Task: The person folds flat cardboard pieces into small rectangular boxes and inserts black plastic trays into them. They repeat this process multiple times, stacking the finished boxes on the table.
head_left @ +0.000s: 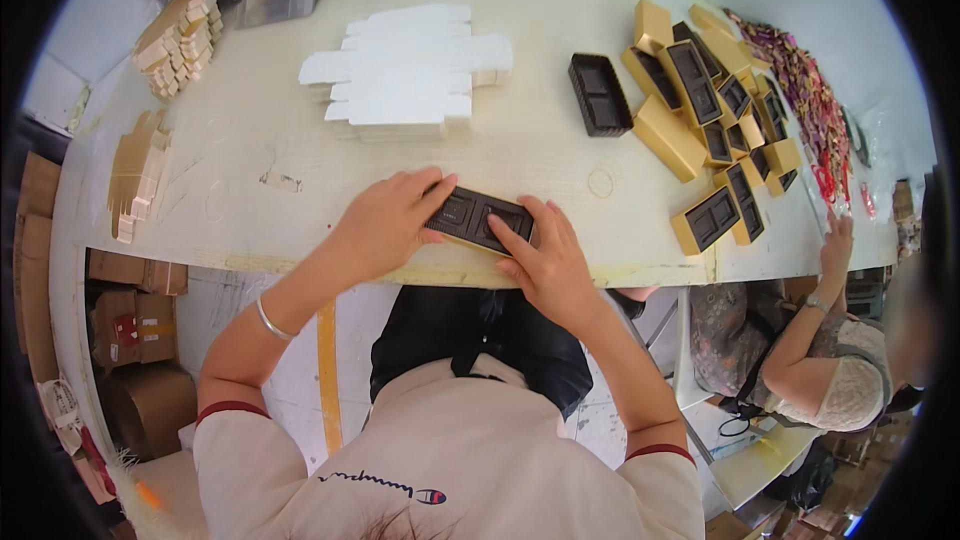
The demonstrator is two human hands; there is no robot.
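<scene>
The left hand (400,212) is closed around the left end of a gold box (468,242), which has a black tray (474,215) in it. The right hand (545,258) grips the right end, with one finger resting on the tray. The box lies at three o'clock from the left hand and at ten o'clock from the right. From the box, a white cardboard stack (405,70) lies at eleven o'clock, and a pile of gold boxes (672,138) at two.
</scene>
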